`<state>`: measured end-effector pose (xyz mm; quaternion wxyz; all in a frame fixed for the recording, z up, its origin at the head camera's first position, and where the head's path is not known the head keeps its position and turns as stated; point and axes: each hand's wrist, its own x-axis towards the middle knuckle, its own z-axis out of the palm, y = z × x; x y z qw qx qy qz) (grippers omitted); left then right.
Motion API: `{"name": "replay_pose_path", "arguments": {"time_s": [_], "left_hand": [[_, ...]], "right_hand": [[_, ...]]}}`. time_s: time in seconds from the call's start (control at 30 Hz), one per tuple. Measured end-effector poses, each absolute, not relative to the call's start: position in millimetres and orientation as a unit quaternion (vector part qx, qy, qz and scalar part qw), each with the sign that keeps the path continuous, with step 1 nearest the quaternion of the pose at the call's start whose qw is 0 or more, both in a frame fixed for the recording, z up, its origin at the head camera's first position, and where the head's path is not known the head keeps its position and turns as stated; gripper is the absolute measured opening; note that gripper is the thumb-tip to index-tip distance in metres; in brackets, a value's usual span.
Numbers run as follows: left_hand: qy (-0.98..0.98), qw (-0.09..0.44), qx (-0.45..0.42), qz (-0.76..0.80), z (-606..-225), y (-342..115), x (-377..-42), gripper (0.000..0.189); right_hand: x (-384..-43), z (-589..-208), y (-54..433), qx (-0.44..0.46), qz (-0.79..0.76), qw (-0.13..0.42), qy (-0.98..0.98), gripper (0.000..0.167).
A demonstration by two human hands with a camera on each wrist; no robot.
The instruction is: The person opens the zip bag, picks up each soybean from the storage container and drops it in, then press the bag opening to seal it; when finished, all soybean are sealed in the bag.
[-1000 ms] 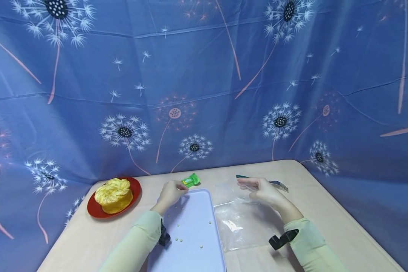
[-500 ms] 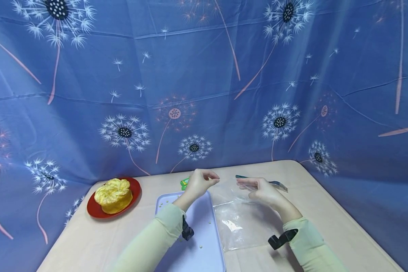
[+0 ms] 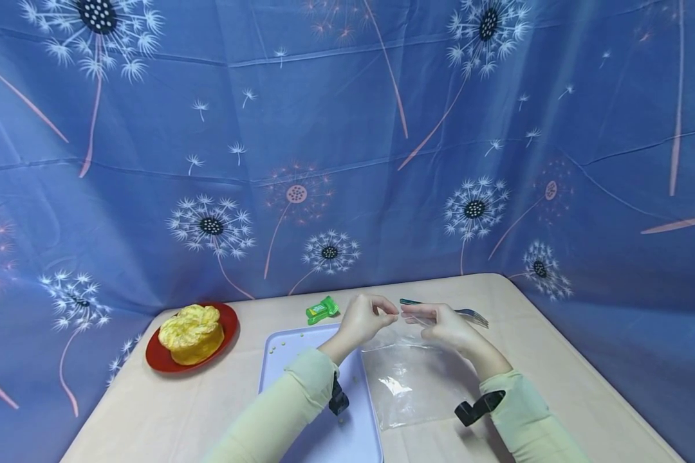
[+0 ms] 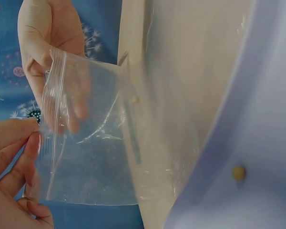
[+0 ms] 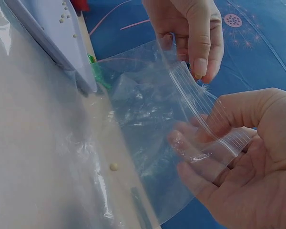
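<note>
In the centre right of the head view, the right hand (image 3: 454, 331) is gripping a clear plastic zip bag (image 3: 405, 386) by its ribbed mouth strip, thumb lying on one side and fingers showing through the film. This grip seems to be holding the thin mouth up and apart, since film this limp would probably be sagging together unsupported; the rest of the bag is hanging down toward the table.

Just beside it, the left hand (image 3: 365, 318) is pinching a small round yellowish bead (image 5: 199, 77) between thumb and finger, at the upper right of the right wrist view. The fingertips are pointing at the bag's mouth, perhaps because so small a piece needs a tip grip; whether they are touching the film cannot be told.

As for containers, the bag is apparently holding one pale bead (image 4: 136, 100), though it might be lying behind the film. At the bottom centre of the head view, a pale lavender rectangular tray (image 3: 356, 444) is bearing scattered yellowish beads (image 4: 238, 172), partly hidden by the left sleeve. At the lower left, a round red plate (image 3: 231, 325) is carrying a yellow braided-top bread (image 3: 192, 334).
</note>
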<state>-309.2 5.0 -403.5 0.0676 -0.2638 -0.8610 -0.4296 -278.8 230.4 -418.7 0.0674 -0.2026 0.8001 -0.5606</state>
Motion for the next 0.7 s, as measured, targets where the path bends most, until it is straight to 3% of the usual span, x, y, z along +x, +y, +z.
{"name": "replay_pose_path", "arguments": {"time_s": [0.3, 0.7], "left_hand": [[-0.851, 0.06, -0.239, -0.463, -404.1, -7.6, -309.3, 0.007], [-0.845, 0.092, -0.165, -0.501, -413.6, -60.0, -328.5, 0.014]], "right_hand": [[-280.5, -419.6, 230.3, -0.205, -0.559, 0.068, 0.8, 0.071], [-280.4, -418.9, 229.5, -0.19, -0.57, 0.071, 0.796, 0.073]]}}
